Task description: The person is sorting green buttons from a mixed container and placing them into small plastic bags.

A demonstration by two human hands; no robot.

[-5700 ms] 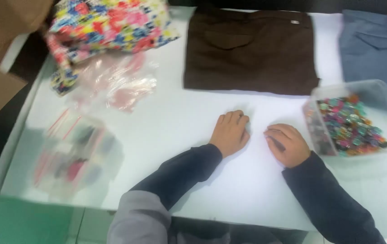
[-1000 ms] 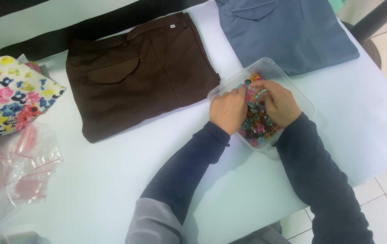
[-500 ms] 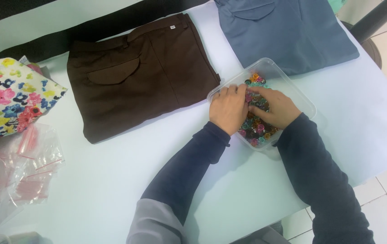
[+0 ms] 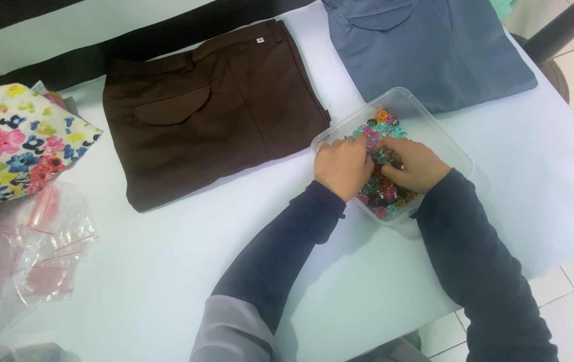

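Head view, items taken left to right.

1. Bags [image 4: 29, 261], far left, approx. 8 o'clock of frame: clear zip type w/ red strips, loose heap on table [image 4: 166, 288]. Untouched.
2. Floral cloth [image 4: 15, 144], 10 o'clock, just above bags. Untouched.
3. Brown trousers [image 4: 213, 110], 12 o'clock of left hand, folded flat. Right edge near tub, contact not confirmable.
4. Left hand [image 4: 342, 166]: fingers curled down into tub at its 9 o'clock side, tips among buttons. Whether pinching one: cannot tell, tips hidden.
5. Tub [image 4: 451, 151]: clear plastic, shallow, centre-right of table, no lid seen. Holds buttons [image 4: 382, 191], small, mixed colours (teal, pink, orange, dark).
6. Right hand [image 4: 413, 163]: over tub centre, fingers bent, tips meeting left hand's at approx. 11 o'clock of the knuckles. Grip state cannot tell.
7. Blue garment [image 4: 434, 50], 12 o'clock of tub, folded; tub's far corner overlaps or abuts its hem.

Handling assessment (judgement): buttons light, hard, smooth, prob. slippery; liable to roll or scatter if flicked. Best taken singly, thumb and forefinger on the rim. Tub thin-walled, light, likely to slide or tip if pressed on one edge; steady by its wall, not its corner.
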